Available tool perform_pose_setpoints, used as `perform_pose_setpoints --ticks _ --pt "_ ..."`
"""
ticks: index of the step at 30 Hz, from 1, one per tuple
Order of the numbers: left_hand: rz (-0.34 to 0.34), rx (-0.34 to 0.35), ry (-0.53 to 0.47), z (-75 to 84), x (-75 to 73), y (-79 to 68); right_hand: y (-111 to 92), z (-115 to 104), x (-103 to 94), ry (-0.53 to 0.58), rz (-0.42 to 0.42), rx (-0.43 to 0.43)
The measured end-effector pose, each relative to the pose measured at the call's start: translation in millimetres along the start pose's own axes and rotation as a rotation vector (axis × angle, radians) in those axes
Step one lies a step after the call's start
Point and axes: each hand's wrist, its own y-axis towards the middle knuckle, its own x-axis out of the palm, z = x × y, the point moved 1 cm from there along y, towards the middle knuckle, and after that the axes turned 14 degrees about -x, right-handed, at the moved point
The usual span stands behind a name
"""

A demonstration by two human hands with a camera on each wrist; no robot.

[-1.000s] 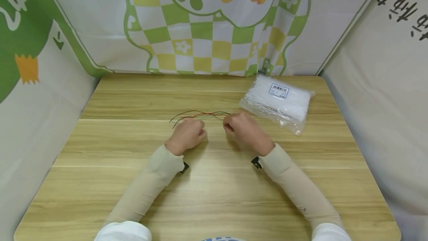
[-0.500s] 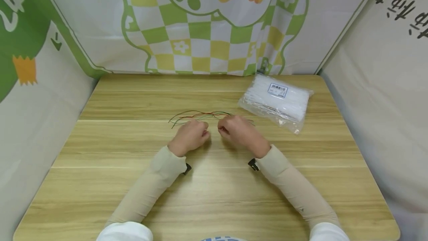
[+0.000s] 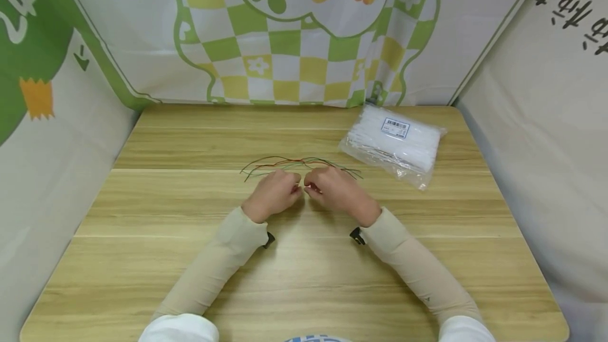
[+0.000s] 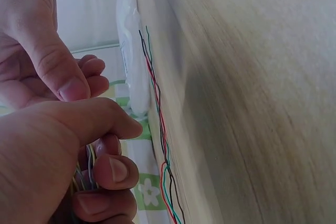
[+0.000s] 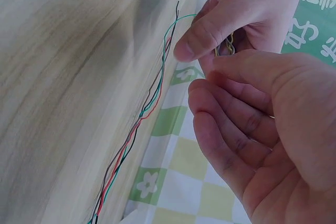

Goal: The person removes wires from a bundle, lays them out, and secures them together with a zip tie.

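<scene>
The person's left hand (image 3: 272,194) is holding yellow and grey wires (image 4: 91,166), its fingers curling round them while its thumb is lying along the top. The right hand (image 3: 339,189) is facing it, fingertips just beside the left hand's, with the thumb and fingers bending inward; whether a strand is sitting between them (the fingertips are hiding that spot) one cannot tell. Both hands are hovering or resting near the middle of the worktop (image 3: 304,278), and the wires in the left hand are showing only in the wrist views.

Just beyond the hands, a loose bundle of wires (image 3: 294,160) in red, black and green is lying across the wood, its strands crossing near the middle and fanning out at both ends. In the right wrist view one green strand is arching off and disappearing behind the left hand. Farther right, a clear plastic bag (image 3: 394,139) full of white contents is lying near the back edge, a label (image 3: 395,127) facing up. A checked cloth (image 3: 299,67) is hanging behind the worktop.
</scene>
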Motion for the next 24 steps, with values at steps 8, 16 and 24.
perform_pose_setpoints --ticks 8,16,24 --pt "0.013 0.027 -0.011 1.9 1.6 0.9 2.1 -2.7 1.1 -0.007 -0.018 0.007" --pt "-0.010 0.044 -0.039 2.9 4.2 1.2 3.6 -3.5 4.0 -0.028 -0.013 0.007" --pt "-0.013 0.082 -0.083 2.7 6.0 1.2 3.9 -3.2 5.3 -0.034 0.011 0.023"
